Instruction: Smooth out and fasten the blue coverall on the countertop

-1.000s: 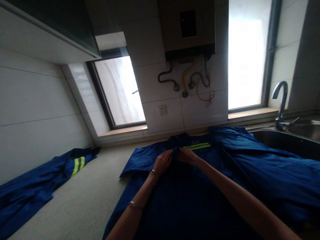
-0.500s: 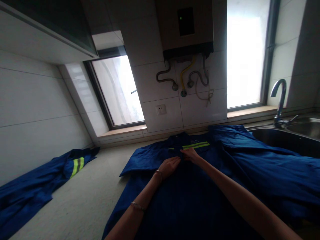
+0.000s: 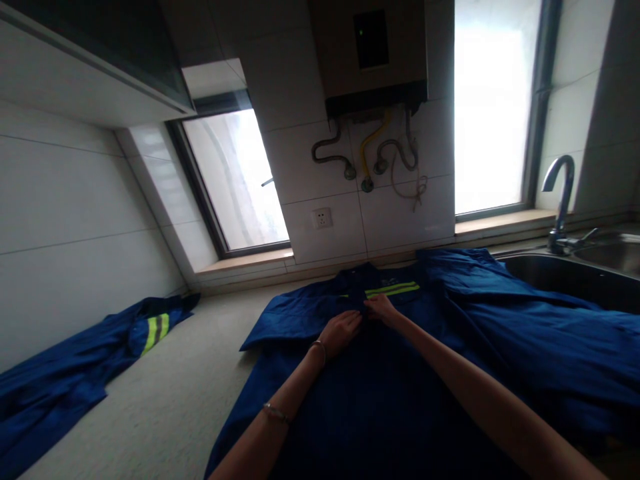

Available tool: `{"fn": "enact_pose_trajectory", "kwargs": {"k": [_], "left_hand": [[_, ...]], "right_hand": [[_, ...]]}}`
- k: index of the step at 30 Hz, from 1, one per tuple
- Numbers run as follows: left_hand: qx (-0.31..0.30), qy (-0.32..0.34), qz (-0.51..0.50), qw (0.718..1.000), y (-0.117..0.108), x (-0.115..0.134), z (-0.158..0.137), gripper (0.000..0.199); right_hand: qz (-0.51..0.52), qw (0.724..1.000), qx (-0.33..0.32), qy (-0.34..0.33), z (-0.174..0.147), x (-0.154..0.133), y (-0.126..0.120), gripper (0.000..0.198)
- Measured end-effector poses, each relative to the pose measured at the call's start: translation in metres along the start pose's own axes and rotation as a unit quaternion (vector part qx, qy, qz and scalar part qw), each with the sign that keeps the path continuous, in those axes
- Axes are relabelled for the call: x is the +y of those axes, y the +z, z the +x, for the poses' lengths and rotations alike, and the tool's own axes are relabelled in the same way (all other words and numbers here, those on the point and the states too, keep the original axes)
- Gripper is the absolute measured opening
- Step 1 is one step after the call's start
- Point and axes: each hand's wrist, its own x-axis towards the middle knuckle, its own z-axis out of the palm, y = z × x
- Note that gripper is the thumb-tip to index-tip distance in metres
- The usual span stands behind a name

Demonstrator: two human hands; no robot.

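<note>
A dark blue work jacket (image 3: 385,400) with a yellow-green and grey reflective stripe lies spread on the counter, collar towards the wall. My left hand (image 3: 343,328) rests at its front opening, fingers together and pressed on the cloth edge. Just to the right, my right hand (image 3: 381,309) pinches the fabric beside the chest stripe. Their fingertips are nearly touching. Whatever small part of the front sits between them is too dark to make out. More blue cloth (image 3: 540,333) lies to the right, reaching the sink.
Another blue garment (image 3: 65,373) with a reflective band lies at the counter's left. The sink (image 3: 545,270) and faucet (image 3: 563,200) stand at the right. A water heater (image 3: 375,53) with pipes hangs on the wall above a socket (image 3: 321,218). A cabinet (image 3: 100,60) juts out upper left.
My right hand has shifted very slightly to the right. My left hand stays almost in place on the jacket front. The garments lie as before.
</note>
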Motion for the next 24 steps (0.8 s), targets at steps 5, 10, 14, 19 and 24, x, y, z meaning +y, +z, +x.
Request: {"fn": "enact_pose_trajectory", "kwargs": {"k": [5, 10, 14, 19, 24], "left_hand": [[0.006, 0.027, 0.003, 1.0, 0.0054, -0.0026, -0.004, 0.033], [-0.011, 0.029, -0.015, 0.999, 0.0061, -0.0025, -0.0051, 0.037], [-0.011, 0.019, -0.031, 0.999, 0.0033, -0.0013, -0.0042, 0.037], [-0.012, 0.017, -0.049, 0.999, -0.0007, 0.001, -0.003, 0.035], [-0.004, -0.006, -0.08, 0.997, 0.0012, -0.0001, -0.0046, 0.036]], "right_hand": [[0.055, 0.998, -0.002, 0.03, -0.0006, -0.0007, -0.0004, 0.018], [0.088, 0.995, 0.016, 0.047, -0.0026, -0.0046, -0.0022, 0.014], [0.093, 0.994, 0.027, 0.055, -0.0046, -0.0082, -0.0024, 0.012], [0.082, 0.995, 0.036, 0.042, -0.0066, -0.0084, -0.0025, 0.015], [0.058, 0.998, 0.028, 0.017, -0.0069, -0.0079, -0.0037, 0.014]]}}
